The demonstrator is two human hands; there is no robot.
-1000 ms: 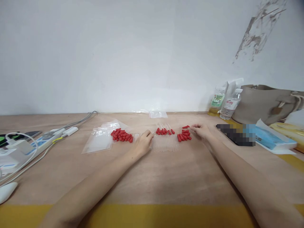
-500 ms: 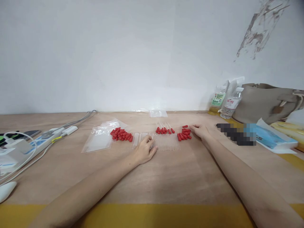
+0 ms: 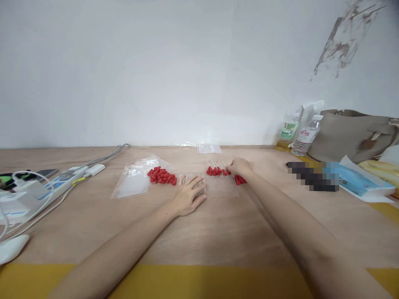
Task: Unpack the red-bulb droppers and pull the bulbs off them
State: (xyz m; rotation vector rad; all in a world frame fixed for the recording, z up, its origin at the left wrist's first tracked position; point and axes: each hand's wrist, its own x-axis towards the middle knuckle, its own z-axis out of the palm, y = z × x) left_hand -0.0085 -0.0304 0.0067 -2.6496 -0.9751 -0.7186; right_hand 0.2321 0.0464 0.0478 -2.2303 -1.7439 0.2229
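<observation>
My left hand [image 3: 190,197] lies with its fingers spread over the row of clear thin tubes [image 3: 222,187] and grips nothing. Fingers pinched together, my right hand [image 3: 241,167] is at the rightmost of several red-bulbed droppers [image 3: 215,170], whose pale stems point towards the wall; the fingertips partly hide its bulb. Below that hand, loose red rubber bulbs [image 3: 239,180] are partly covered by the wrist. A bigger heap of red rubber bulbs [image 3: 162,176] sits left of the tubes.
Clear plastic bags [image 3: 131,180] lie at left, and a small zip bag [image 3: 209,148] by the wall. A power strip [image 3: 59,182] with cables is far left. Bottles [image 3: 307,137], a grey handbag [image 3: 339,135], a blurred-out dark object [image 3: 311,176] and a blue pack [image 3: 361,178] stand at right.
My right hand has moved left from beside the loose bulbs to the red-bulbed droppers. My left hand has flattened and spread its fingers on the tubes. The view has shifted slightly.
</observation>
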